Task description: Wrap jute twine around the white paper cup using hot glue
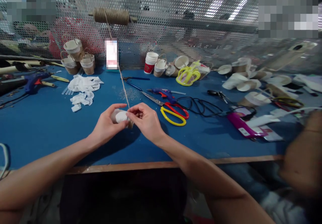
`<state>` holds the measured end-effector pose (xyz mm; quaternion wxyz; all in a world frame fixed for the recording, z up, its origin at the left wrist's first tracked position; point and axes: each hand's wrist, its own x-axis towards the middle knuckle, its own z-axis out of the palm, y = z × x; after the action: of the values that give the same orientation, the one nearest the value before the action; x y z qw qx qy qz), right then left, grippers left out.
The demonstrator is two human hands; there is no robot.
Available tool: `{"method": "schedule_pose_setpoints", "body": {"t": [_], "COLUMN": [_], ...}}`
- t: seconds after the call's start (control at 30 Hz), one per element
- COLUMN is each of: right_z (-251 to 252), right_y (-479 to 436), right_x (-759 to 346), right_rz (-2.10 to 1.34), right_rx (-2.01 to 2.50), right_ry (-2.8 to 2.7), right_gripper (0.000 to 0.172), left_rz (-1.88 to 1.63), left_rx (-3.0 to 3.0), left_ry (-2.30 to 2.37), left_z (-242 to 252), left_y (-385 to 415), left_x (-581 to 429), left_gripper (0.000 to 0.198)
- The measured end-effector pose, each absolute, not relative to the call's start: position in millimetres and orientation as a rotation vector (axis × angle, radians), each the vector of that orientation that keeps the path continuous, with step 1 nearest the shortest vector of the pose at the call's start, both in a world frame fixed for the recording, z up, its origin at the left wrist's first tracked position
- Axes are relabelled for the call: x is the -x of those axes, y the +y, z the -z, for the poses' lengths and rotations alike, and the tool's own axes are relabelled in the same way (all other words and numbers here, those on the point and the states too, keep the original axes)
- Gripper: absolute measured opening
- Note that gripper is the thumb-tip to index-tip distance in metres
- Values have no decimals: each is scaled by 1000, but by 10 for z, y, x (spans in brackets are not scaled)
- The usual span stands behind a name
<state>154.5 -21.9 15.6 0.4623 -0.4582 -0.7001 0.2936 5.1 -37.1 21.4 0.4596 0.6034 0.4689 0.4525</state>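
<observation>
My left hand point(107, 123) is wrapped round a small white paper cup point(120, 116), held on its side just above the blue table point(50, 123). My right hand point(146, 120) pinches a strand of jute twine point(123, 83) against the cup's end. The twine runs taut up and back to a spool of jute twine point(112, 16) mounted on the perforated metal screen. Part of the cup is hidden by my fingers.
Yellow-and-red scissors point(173, 111) and a blue glue gun point(163, 93) lie right of my hands. Twine-wrapped cups point(75, 58), white rags point(84, 85), loose paper cups point(236, 81), a yellow plastic frame point(188, 74) and a pink tool point(238, 123) lie around. Another person's arm point(302, 157) is at right.
</observation>
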Motion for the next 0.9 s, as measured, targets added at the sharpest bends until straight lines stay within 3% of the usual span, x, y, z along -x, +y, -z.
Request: {"method": "schedule_pose_setpoints", "body": {"t": [0.2, 0.57, 0.77, 0.83, 0.9], "right_z": [-169, -518, -883, -926, -888], "right_y": [-227, 166, 615, 709, 727], "right_x": [-1532, -1673, -1419, -1355, -1338], "right_rz": [-712, -1059, -1339, -1285, -1177], "right_rx": [1122, 1225, 1165, 1142, 1111], "right_ry": [-1750, -1747, -1761, -1705, -1714], "right_gripper": [7, 30, 19, 11, 18], "left_rz": [-1097, -965, -869, -871, -893], "left_rx": [-1459, -1611, -1794, -1807, -1777], "left_ry": [1178, 1218, 1200, 1187, 1166], "left_z": [-201, -227, -181, -183, -204], "left_y": [-366, -427, -502, -508, -506], "left_x": [-60, -81, -105, -101, -94], "left_gripper": [47, 43, 38, 37, 36]}}
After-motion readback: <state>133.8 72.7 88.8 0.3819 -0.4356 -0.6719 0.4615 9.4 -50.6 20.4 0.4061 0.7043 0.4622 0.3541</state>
